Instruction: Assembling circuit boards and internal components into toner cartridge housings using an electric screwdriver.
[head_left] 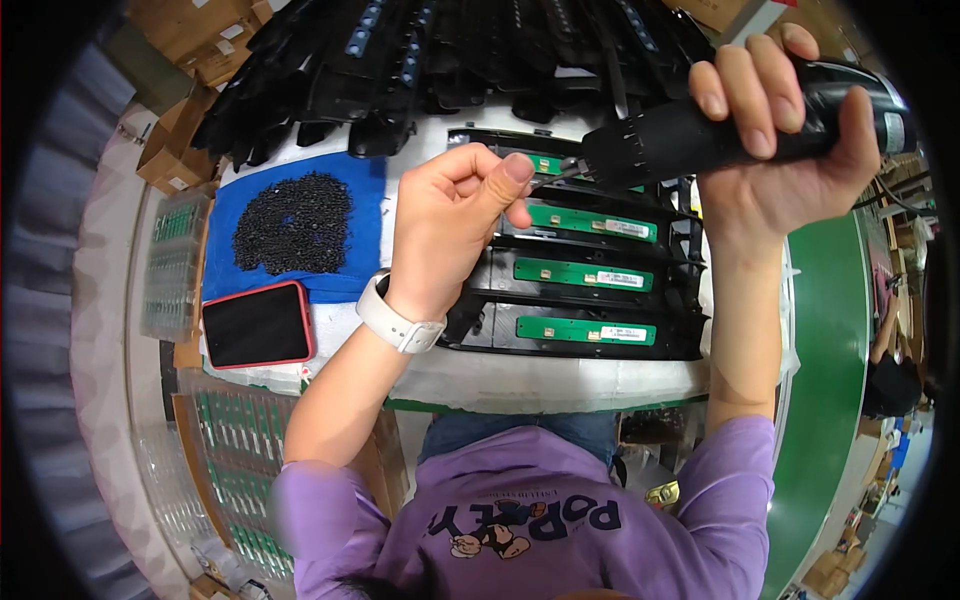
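My right hand (775, 135) is wrapped round a black electric screwdriver (650, 145), held nearly level with its bit pointing left. At the bit's tip, my left hand (445, 220) pinches thumb and fingers together; whatever they hold is too small to make out. Below both hands lie several black plastic housings (480, 325) in a stack of rows. Each visible row carries a long green circuit board (565, 272) with a white label and small connectors. My left hand partly hides the upper boards. To the left, a pile of small black screws (295, 225) rests on a blue cloth (366, 195).
A red-cased phone (257, 325) lies on the cloth's near edge. Many black plastic parts (450, 60) are heaped along the table's far side. Clear trays of green boards (240, 440) stand at the left, near cardboard boxes (175, 150). A green surface (825, 400) runs along the right.
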